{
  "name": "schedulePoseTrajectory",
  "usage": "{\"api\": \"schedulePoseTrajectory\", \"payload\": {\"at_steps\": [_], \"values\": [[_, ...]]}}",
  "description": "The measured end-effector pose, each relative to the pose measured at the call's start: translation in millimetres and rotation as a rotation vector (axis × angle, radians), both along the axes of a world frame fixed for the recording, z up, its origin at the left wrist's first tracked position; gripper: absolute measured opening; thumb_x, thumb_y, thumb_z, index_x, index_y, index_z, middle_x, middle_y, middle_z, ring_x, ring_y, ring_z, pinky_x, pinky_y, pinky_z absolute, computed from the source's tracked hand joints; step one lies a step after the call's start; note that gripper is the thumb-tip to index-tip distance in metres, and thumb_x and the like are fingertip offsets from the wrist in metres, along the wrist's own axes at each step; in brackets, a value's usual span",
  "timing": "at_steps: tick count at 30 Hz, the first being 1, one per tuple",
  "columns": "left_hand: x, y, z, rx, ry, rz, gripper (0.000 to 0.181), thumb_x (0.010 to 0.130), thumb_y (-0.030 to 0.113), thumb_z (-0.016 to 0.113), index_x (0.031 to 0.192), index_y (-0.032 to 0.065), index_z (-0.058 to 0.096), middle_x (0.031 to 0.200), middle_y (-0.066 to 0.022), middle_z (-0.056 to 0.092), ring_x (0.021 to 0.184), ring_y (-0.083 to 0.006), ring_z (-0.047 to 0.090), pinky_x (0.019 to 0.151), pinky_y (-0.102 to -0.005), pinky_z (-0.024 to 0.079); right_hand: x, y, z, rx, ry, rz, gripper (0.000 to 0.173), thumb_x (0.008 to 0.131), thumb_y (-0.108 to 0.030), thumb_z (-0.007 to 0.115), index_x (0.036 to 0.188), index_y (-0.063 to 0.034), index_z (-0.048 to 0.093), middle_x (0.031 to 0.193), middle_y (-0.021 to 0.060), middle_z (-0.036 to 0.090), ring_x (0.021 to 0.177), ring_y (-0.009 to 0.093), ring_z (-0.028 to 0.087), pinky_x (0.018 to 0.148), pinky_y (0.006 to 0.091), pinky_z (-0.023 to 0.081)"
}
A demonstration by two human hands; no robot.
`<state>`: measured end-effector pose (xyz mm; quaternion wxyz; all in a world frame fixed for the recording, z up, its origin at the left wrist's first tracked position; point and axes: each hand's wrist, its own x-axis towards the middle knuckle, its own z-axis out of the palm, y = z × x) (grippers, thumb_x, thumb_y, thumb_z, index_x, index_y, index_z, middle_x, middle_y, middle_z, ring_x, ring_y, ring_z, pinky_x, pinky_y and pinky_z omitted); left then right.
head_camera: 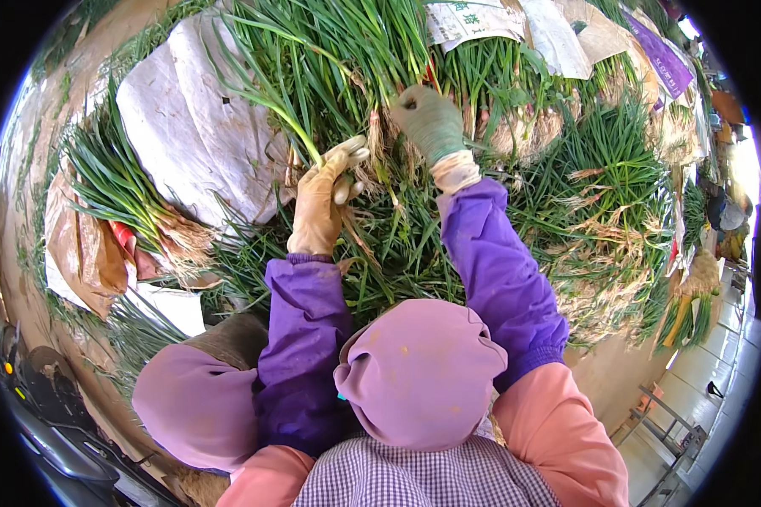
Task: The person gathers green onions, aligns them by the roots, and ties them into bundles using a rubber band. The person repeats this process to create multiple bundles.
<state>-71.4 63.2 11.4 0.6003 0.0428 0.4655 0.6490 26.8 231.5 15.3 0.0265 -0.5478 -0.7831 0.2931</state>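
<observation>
My left hand, in a cream glove, grips the lower stem of a green onion, whose leaves point up and to the left. The white stem end lies across its fingers. My right hand, in a green-coated glove, has its fingers curled at the root end of the large pile of green onions; whether a stalk is in them cannot be told. Loose leaves and trimmings lie beneath both hands. Roots hang from the pile between the hands.
A white woven sack lies left of the pile, beside a bundle of green onions and brown wrapping. More bundles with pale roots lie right. A metal frame stands at lower right, a dark vehicle at lower left.
</observation>
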Motion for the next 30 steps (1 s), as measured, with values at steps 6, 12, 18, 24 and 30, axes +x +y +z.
{"api": "schedulePoseTrajectory", "payload": {"at_steps": [6, 12, 18, 24, 30], "values": [[11.2, -1.9, -20.1, -0.003, -0.045, 0.014, 0.035, 0.091, 0.022, 0.051, 0.122, 0.0057, 0.054, 0.111, -0.0019, 0.062, 0.050, -0.0010, 0.035, 0.059, -0.0171, 0.043, -20.1, -11.9, -0.7, 0.330, -0.345, 0.129, 0.037, 0.079, -0.037, 0.063, 0.105, -0.0108, 0.059, 0.104, 0.0112, 0.060, 0.097, 0.028, 0.060, 0.084, 0.0368, 0.045], [12.0, 2.0, -16.2, 0.036, -0.008, 0.014, 0.035, 0.089, 0.017, 0.054, 0.122, 0.0041, 0.054, 0.112, -0.0025, 0.062, 0.049, -0.0005, 0.037, 0.058, -0.0164, 0.044, -7.3, 16.1, -0.5, 0.052, -0.215, 0.031, 0.023, 0.080, -0.030, 0.059, 0.094, -0.0122, 0.063, 0.088, 0.0094, 0.062, 0.080, 0.021, 0.062, 0.073, 0.0346, 0.049], [30.9, 5.3, -4.4, 0.042, 0.002, -0.060, 0.040, 0.082, 0.019, 0.067, 0.118, 0.0053, 0.057, 0.083, 0.0054, 0.061, 0.054, -0.0027, 0.045, 0.060, -0.0195, 0.042, 22.9, -60.8, 45.4, 0.068, -0.230, 0.225, 0.025, 0.078, -0.034, 0.061, 0.086, -0.0102, 0.063, 0.081, 0.0085, 0.062, 0.075, 0.024, 0.061, 0.069, 0.0380, 0.048], [26.3, -10.8, -26.5, 0.033, 0.002, -0.170, 0.021, 0.087, 0.020, 0.062, 0.099, 0.0032, 0.062, 0.074, 0.0022, 0.062, 0.049, -0.0028, 0.041, 0.050, -0.0188, 0.038, 39.0, -92.7, 39.7, 0.190, -0.178, 0.497, 0.034, 0.075, -0.038, 0.063, 0.089, -0.0070, 0.061, 0.092, 0.0117, 0.061, 0.090, 0.030, 0.059, 0.077, 0.0389, 0.046], [25.1, -14.0, -38.3, 0.069, 0.074, -0.141, 0.028, 0.092, 0.027, 0.053, 0.098, 0.0014, 0.063, 0.077, -0.0017, 0.063, 0.054, -0.0060, 0.046, 0.053, -0.0195, 0.040, 55.3, -77.8, 39.3, -0.185, 0.069, 0.293, 0.039, 0.071, -0.040, 0.069, 0.087, -0.0052, 0.062, 0.072, 0.0078, 0.060, 0.064, 0.019, 0.059, 0.062, 0.0315, 0.048]]}}
